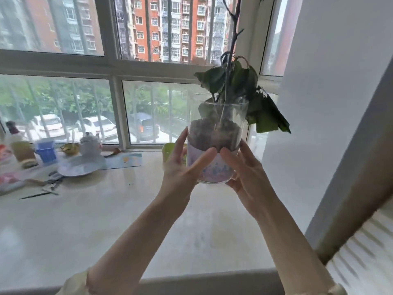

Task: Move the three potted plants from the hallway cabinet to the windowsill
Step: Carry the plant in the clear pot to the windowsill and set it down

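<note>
You hold one plant (pixel 238 81) in its clear glass pot (pixel 217 141) up over the right part of the windowsill (pixel 106 220), with the window (pixel 114 67) just behind it. The pot appears to be off the surface, its base a little above the stone, so this plant is not yet set down.

Your left hand (pixel 182 167) wraps the left side of the glass, fingers curled around it and thumb laid across the front. Your right hand (pixel 244 173) cups the right side and the base, thumb pressed on the front close to the left thumb. Both hands are closed on the pot.

The pot holds dark pebbles in its upper half and a pale band with pinkish material below. A thin stem rises from it and the leaves droop over the right rim.

Just behind your left hand stands a green container (pixel 168 152) on the sill; you cannot tell whether it is another of the plants. To the left lie a plate (pixel 78 167) and other household clutter.

By this view, at most one plant is already placed, one is in hand, and at least one is likely left to fetch. The cabinet is out of view.
</note>
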